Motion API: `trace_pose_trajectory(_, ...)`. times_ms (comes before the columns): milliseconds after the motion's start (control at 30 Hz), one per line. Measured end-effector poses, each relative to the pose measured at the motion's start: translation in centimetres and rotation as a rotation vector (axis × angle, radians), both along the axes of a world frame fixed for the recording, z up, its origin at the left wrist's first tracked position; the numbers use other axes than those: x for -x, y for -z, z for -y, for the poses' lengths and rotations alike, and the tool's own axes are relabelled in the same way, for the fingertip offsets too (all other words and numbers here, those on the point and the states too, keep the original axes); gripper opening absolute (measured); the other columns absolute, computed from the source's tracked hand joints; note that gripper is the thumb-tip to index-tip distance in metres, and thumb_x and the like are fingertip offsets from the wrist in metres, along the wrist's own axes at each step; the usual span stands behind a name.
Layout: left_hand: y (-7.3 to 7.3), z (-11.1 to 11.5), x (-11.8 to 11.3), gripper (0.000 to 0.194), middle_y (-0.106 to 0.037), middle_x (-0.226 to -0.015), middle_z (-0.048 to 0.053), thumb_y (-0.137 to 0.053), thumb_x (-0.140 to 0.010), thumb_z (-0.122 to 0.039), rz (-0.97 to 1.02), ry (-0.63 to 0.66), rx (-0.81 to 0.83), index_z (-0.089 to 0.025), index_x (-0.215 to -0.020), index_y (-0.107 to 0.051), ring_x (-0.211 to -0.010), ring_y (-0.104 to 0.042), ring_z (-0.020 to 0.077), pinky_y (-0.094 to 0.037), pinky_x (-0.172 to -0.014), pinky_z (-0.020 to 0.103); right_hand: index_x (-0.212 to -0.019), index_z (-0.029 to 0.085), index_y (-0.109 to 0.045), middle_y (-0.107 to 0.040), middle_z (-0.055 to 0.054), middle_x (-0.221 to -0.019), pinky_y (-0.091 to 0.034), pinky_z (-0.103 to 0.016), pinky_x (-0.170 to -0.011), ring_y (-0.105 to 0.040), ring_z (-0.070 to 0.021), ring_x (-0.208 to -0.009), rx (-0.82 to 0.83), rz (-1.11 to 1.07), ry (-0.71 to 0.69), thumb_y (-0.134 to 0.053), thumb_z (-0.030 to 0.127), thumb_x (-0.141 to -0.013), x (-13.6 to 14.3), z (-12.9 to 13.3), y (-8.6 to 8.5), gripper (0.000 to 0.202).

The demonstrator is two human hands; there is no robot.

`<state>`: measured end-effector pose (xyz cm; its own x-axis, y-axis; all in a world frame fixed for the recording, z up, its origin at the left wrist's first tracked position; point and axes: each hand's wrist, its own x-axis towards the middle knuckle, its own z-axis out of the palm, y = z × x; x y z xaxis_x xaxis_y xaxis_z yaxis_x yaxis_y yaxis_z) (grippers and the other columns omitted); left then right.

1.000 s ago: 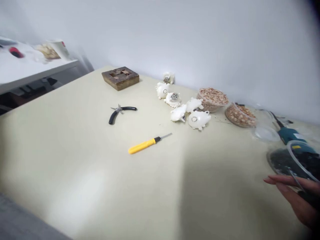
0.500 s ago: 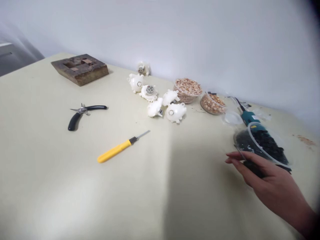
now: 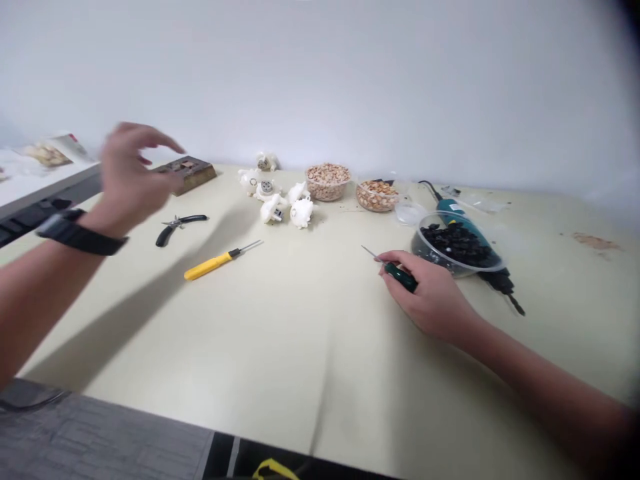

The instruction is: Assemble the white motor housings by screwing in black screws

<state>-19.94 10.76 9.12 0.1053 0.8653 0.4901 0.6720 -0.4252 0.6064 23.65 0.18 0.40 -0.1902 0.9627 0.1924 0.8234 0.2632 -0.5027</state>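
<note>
My right hand (image 3: 440, 300) is closed around a small screwdriver (image 3: 400, 276) with a dark green handle, its thin shaft pointing up and left over the table. My left hand (image 3: 133, 177), blurred, is raised at the left with thumb and fingers apart, holding nothing. Behind it sits a dark wooden block (image 3: 197, 177) with recesses, partly covered by the hand. Black-handled pliers (image 3: 175, 227) lie spread on the table. A yellow-handled screwdriver (image 3: 213, 264) lies between the hands. Farther back stands a cluster of white pig-shaped plastic parts (image 3: 301, 213), some with grey round pieces.
Beside my right hand stands a clear bowl (image 3: 425, 257) of black pieces, against a teal power tool (image 3: 454, 207). Two clear tubs, one of pinkish pieces (image 3: 328, 195) and one of orange-brown pieces (image 3: 375, 205), stand near the wall. A clear lid (image 3: 410, 213) lies nearby.
My right hand has come left, away from the bowl of black pieces, with the green screwdriver in it. My left hand has entered at the left. The view has shifted, showing the table's front edge.
</note>
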Motion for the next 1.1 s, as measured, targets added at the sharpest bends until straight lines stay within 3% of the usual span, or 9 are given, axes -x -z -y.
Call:
trace_pose_trajectory(33, 0.7, 0.0, -1.5, 0.032, -0.056, -0.127, -0.017, -0.075, -0.089, -0.019, -0.034, -0.074, -0.133, -0.034, -0.117, -0.070, -0.131, -0.044, 0.0156, -0.043, -0.113, 0.032, -0.121, 0.020, -0.068, -0.076, -0.012, -0.120, -0.055, -0.044, -0.094, -0.073, -0.0295, -0.107, -0.032, 0.006, -0.024, -0.055, 0.030, -0.099, -0.1, 0.0, 0.3, 0.027)
trace_pose_trajectory(167, 3.8, 1.6, -10.1, 0.038, -0.062, -0.128, 0.002, -0.079, -0.079, -0.018, 0.008, 0.186, -0.215, -0.020, -0.116, -0.070, -0.114, -0.060, 0.0179, -0.053, -0.091, 0.031, -0.124, 0.018, -0.066, -0.075, -0.011, -0.121, -0.055, -0.043, -0.095, -0.072, -0.0281, -0.109, -0.170, 0.032, -0.141, -0.053, 0.023, -0.099, -0.8, -0.2, 1.6, 0.029)
trace_pose_trajectory(267, 5.5, 4.7, -16.1, 0.028, -0.067, -0.116, 0.006, -0.074, -0.087, -0.023, -0.041, 0.439, -0.057, -0.019, -0.114, -0.069, -0.095, -0.065, 0.0151, -0.055, -0.080, 0.028, -0.125, 0.018, -0.065, -0.074, -0.010, -0.123, -0.054, -0.042, -0.094, -0.071, -0.0277, -0.110, -0.217, 0.041, -0.162, -0.051, 0.020, -0.100, -1.4, -0.3, 1.9, 0.029)
trace_pose_trajectory(367, 6.7, 7.9, -19.2, 0.018, -0.068, -0.096, 0.003, -0.071, -0.094, -0.034, -0.100, 0.506, 0.007, -0.018, -0.104, -0.071, -0.073, -0.058, 0.0104, -0.048, -0.064, 0.024, -0.126, 0.018, -0.064, -0.073, -0.011, -0.127, -0.053, -0.042, -0.097, -0.070, -0.0285, -0.114, -0.239, 0.053, -0.175, -0.052, 0.018, -0.099, -1.4, -0.1, 1.7, 0.029)
trace_pose_trajectory(467, 8.0, 9.4, -19.7, 0.034, -0.061, -0.069, -0.001, -0.058, -0.104, -0.045, 0.002, 0.467, 0.145, -0.017, -0.089, -0.070, -0.057, -0.047, 0.0079, -0.038, -0.053, 0.022, -0.127, 0.018, -0.063, -0.072, -0.010, -0.128, -0.052, -0.042, -0.100, -0.070, -0.0293, -0.116, -0.238, 0.093, -0.180, -0.052, 0.016, -0.099, -1.1, 0.1, 1.4, 0.030)
trace_pose_trajectory(567, 9.1, 9.1, -19.1, 0.041, -0.060, -0.056, -0.003, -0.055, -0.105, -0.047, 0.025, 0.394, 0.149, -0.016, -0.082, -0.069, -0.048, -0.048, 0.0068, -0.037, -0.051, 0.021, -0.130, 0.019, -0.062, -0.071, -0.010, -0.130, -0.052, -0.043, -0.101, -0.070, -0.0291, -0.116, -0.239, 0.123, -0.186, -0.052, 0.017, -0.100, -0.8, 0.3, 1.5, 0.032)
trace_pose_trajectory(733, 9.9, 7.6, -18.3, 0.041, -0.060, -0.052, -0.003, -0.057, -0.103, -0.045, -0.010, 0.335, 0.042, -0.016, -0.077, -0.071, -0.045, -0.045, 0.0067, -0.035, -0.050, 0.021, -0.130, 0.019, -0.062, -0.071, -0.009, -0.131, -0.053, -0.042, -0.100, -0.070, -0.0286, -0.116, -0.252, 0.150, -0.191, -0.051, 0.018, -0.101, -0.5, 0.5, 1.9, 0.031)
trace_pose_trajectory(967, 10.1, 7.3, -17.8, 0.037, -0.046, -0.052, -0.005, -0.059, -0.099, -0.037, -0.068, 0.393, -0.041, -0.015, -0.071, -0.069, -0.051, -0.036, 0.0073, -0.030, -0.053, 0.024, -0.133, 0.021, -0.062, -0.071, -0.007, -0.130, -0.053, -0.041, -0.098, -0.070, -0.0278, -0.114, -0.222, 0.175, -0.186, -0.050, 0.020, -0.102, -0.4, 0.5, 2.3, 0.033)
trace_pose_trajectory(1100, 10.4, 7.3, -17.9, 0.031, -0.051, -0.058, -0.003, -0.060, -0.095, -0.029, -0.090, 0.399, -0.095, -0.015, -0.068, -0.065, -0.056, -0.039, 0.0081, -0.032, -0.056, 0.025, -0.133, 0.021, -0.062, -0.071, -0.007, -0.130, -0.053, -0.041, -0.099, -0.071, -0.0280, -0.114, -0.223, 0.176, -0.184, -0.050, 0.021, -0.102, -0.4, 0.5, 2.5, 0.033)
